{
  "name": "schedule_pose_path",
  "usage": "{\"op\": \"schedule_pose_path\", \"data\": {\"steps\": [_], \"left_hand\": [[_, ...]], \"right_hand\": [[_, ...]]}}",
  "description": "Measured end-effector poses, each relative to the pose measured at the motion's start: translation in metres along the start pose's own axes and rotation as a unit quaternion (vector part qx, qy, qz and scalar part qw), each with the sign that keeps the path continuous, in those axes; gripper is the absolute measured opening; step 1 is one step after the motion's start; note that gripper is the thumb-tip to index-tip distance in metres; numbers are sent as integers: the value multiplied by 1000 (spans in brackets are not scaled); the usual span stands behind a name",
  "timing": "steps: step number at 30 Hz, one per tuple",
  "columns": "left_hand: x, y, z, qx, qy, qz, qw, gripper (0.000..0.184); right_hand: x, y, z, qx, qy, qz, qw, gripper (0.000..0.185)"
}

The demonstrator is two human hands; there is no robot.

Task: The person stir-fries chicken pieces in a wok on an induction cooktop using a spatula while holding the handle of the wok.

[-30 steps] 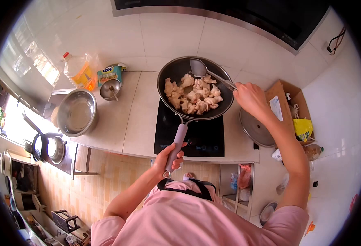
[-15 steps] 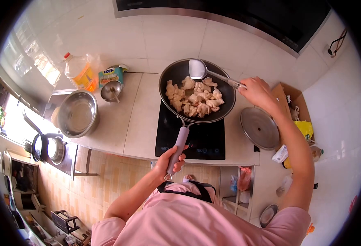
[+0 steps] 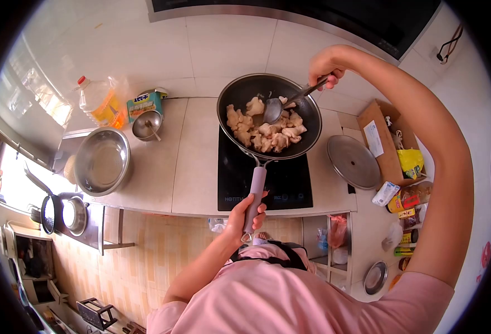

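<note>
My left hand point(image 3: 244, 216) is wrapped round the mauve handle of a dark frying pan point(image 3: 235, 96), which sits over the black induction cooktop point(image 3: 231, 181). Pale chunks of chicken point(image 3: 276, 133) lie across the pan's bottom. Above the pan's right rim, my right hand point(image 3: 324, 69) grips the handle of a metal spatula point(image 3: 274, 111). Its blade is down among the pieces near the middle of the pan. Part of the spatula's handle is hidden by my fingers.
A round lid point(image 3: 352, 160) lies right of the cooktop, beside a cardboard box point(image 3: 376, 139). To the left stand a large steel bowl point(image 3: 103, 161), a small metal bowl point(image 3: 147, 123) with a spoon, and an oil bottle point(image 3: 96, 103). A range hood point(image 3: 312, 25) hangs above.
My right hand has risen and turned over, tipping the spatula's blade from the pan's far rim down into the chicken. My left hand keeps its hold on the pan handle.
</note>
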State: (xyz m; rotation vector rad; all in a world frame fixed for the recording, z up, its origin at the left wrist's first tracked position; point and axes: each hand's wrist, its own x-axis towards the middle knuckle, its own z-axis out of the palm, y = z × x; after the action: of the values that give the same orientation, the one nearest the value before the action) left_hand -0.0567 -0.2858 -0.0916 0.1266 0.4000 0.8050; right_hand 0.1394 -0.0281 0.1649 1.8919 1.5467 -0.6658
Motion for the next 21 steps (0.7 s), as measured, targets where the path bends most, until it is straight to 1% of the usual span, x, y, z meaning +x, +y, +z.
{"op": "schedule_pose_path", "data": {"steps": [1,3,5,7,9,11,14,17,18,21], "left_hand": [[0,0,0,-1,0,-3,1000,43],[-1,0,-1,-3,1,-6,1000,42],[0,2,-1,2,7,-11,1000,41],[0,1,-1,4,11,-12,1000,41],[2,0,-5,3,6,-17,1000,41],[2,2,-5,18,4,-22,1000,41],[0,4,-3,35,8,-19,999,42],[-1,5,-1,43,15,-20,999,43],[-1,4,-1,37,12,-20,999,44],[0,4,-2,31,5,-22,999,44]], "right_hand": [[5,-5,-2,16,-28,16,999,19],[13,7,1,141,-77,-8,987,22],[34,33,25,257,-116,-38,959,24],[42,50,68,396,-123,-42,909,25],[46,59,114,499,-97,-83,857,25],[38,61,140,552,-80,-115,822,24],[32,76,158,577,-41,-142,803,24],[16,83,150,562,3,-167,810,23],[16,83,146,570,7,-166,805,22],[28,66,134,504,90,-187,839,21]]}}
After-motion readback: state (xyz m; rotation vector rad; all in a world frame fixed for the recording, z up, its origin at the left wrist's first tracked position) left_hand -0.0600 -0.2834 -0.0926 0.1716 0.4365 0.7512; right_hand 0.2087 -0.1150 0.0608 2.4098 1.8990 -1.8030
